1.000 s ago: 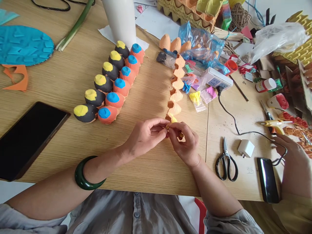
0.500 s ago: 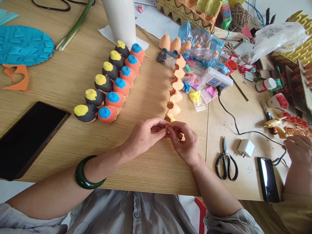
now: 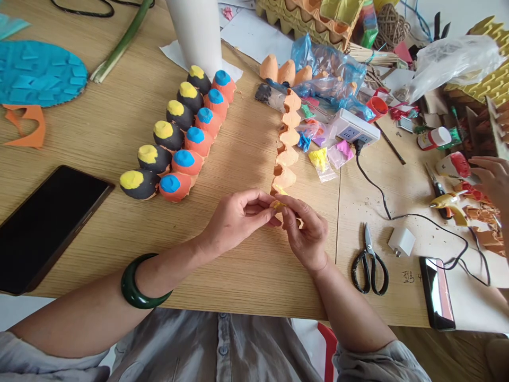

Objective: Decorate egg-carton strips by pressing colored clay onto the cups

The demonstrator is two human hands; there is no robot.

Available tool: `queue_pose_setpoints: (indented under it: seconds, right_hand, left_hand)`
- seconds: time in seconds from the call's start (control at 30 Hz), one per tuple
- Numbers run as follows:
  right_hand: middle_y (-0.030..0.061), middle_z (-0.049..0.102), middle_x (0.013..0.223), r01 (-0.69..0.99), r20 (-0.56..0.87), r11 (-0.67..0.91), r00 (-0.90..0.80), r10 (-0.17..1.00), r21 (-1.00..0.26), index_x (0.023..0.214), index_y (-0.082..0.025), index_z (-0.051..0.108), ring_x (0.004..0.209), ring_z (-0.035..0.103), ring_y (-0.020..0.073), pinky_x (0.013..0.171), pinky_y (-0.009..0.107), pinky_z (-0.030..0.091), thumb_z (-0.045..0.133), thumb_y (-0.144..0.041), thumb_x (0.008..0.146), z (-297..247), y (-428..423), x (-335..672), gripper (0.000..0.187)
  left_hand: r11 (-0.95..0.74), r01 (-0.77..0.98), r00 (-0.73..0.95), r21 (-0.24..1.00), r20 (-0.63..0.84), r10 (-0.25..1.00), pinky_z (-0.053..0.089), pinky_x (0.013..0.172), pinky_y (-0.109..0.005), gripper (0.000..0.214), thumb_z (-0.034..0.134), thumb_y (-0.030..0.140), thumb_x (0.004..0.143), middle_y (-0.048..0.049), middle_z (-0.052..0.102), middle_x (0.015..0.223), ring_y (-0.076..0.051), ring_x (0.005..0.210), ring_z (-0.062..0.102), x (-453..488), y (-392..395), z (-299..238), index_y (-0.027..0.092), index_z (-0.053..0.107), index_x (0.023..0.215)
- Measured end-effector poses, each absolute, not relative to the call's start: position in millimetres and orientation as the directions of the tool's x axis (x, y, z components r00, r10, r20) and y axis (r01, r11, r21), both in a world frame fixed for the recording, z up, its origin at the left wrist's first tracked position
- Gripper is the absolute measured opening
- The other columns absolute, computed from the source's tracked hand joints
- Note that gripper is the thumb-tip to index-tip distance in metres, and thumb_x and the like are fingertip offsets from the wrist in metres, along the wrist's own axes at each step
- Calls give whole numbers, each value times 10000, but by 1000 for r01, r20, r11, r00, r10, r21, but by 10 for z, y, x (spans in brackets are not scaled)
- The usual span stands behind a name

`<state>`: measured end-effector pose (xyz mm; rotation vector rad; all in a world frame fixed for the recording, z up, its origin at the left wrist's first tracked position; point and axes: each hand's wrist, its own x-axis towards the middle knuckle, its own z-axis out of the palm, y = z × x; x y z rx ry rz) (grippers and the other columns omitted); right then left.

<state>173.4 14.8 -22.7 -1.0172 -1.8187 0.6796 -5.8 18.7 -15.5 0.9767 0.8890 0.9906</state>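
Note:
My left hand (image 3: 242, 216) and my right hand (image 3: 305, 228) meet at the near end of an orange egg-carton strip (image 3: 289, 138). Between their fingertips is a small piece of yellow clay (image 3: 277, 203), pinched by both hands. More yellow shows on the strip just beyond my fingers. To the left stands a double row of painted egg-carton cups: black cups (image 3: 168, 137) topped with yellow clay and orange cups (image 3: 186, 188) topped with blue clay. An opened packet of yellow clay (image 3: 318, 158) lies right of the strip.
Black-handled scissors (image 3: 369, 262), a white charger (image 3: 401, 241) and a phone (image 3: 437, 297) lie to the right, with a power strip (image 3: 353, 129) behind. A large black tablet (image 3: 47, 223) lies left. Another person's hand (image 3: 493, 178) is at the right edge, near a glue gun (image 3: 451, 204).
My right hand has shifted slightly right, and the yellow clay between my fingertips now shows. The other person's hand has moved up and away from the phone cable.

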Motion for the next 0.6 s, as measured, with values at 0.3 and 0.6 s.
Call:
queue_pose_setpoints:
  seconds: [0.3,0.6]
  right_hand:
    - [-79,491,655,193,155,144,48,987,-971,1174,-231,643,506,459,88,467,224,432,695,-529,984,-220,196,1723,357]
    - [-58,623,694,-3,-178,-180,-99,979,-984,1133,-229,643,489,523,87,450,220,455,750,-642,892,-184,241,1691,490]
  left_hand:
    - [295,-308,259,904,-219,941,677,797,-320,270,847,341,853,-48,792,931,-191,773,805,-77,182,-66,138,714,972]
    - [302,-317,280,899,-215,936,673,794,-344,291,854,368,838,-46,798,919,-196,755,797,-87,209,-67,152,706,965]
